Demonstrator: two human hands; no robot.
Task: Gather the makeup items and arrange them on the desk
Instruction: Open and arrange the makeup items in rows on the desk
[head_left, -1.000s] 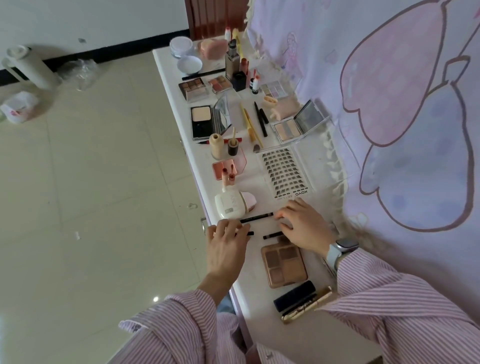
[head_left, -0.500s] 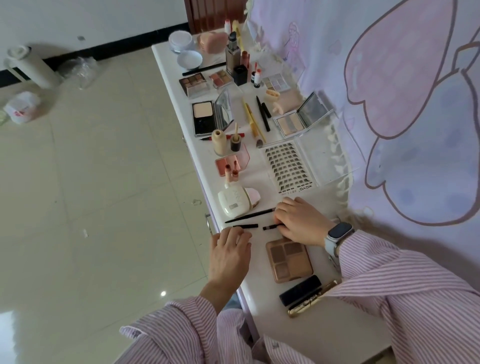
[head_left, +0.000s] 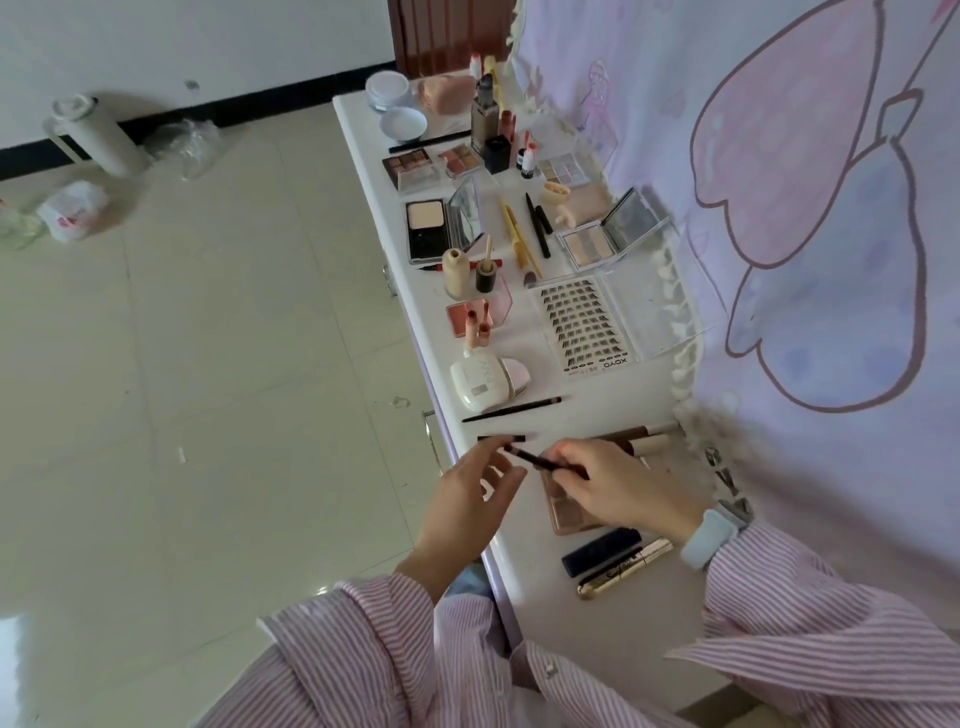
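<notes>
Lifted off the tabletop (head_left: 613, 415), thin black pencil (head_left: 540, 461) sits pinched in right hand (head_left: 621, 488), long axis toward upper left, tip meeting left hand's (head_left: 467, 506) spread fingers (head_left: 506, 480).

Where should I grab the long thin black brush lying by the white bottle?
Probably at the middle of its handle. The thin black brush lies flat on the desk, slanting from lower left to upper right, with bare desk on both long sides. Come straight down from above and pinch across the thin handle with thumb and fingertip, leaving the bristle tip near the lash card alone.
</notes>
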